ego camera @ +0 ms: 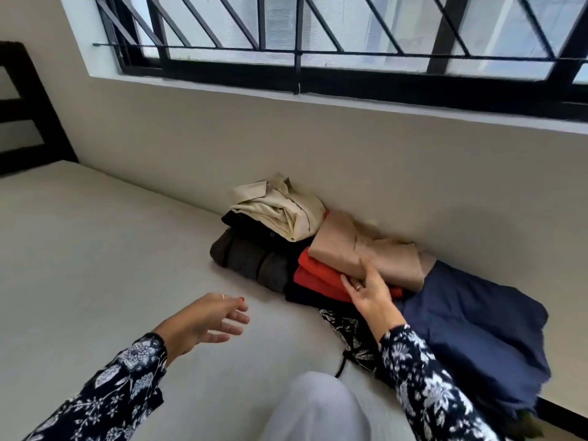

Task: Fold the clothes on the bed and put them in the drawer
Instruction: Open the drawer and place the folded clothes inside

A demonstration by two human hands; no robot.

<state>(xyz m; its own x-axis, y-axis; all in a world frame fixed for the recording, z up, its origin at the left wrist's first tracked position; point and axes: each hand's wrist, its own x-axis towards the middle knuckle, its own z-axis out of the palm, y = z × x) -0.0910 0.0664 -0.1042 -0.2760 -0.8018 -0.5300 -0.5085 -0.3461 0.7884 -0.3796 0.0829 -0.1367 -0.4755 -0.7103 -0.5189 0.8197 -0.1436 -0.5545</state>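
Note:
Folded clothes are piled on the bed (95, 243) against the wall: a cream garment (273, 208) on top of dark ones (251, 259), and a tan folded piece (356, 246) lying on an orange one (318, 278). My right hand (369, 288) touches the front edge of the tan piece with straight fingers. A loose navy garment (477, 323) spreads to the right, and a black-and-white patterned cloth (346, 329) lies under my right forearm. My left hand (206, 319) hovers over the bare mattress, fingers relaxed, holding nothing.
The beige wall (318, 148) and a barred window (318, 36) run along the far side of the bed. A dark headboard (25, 106) stands at the far left. My knee in light trousers (318, 409) is at the bottom centre. No drawer is in view.

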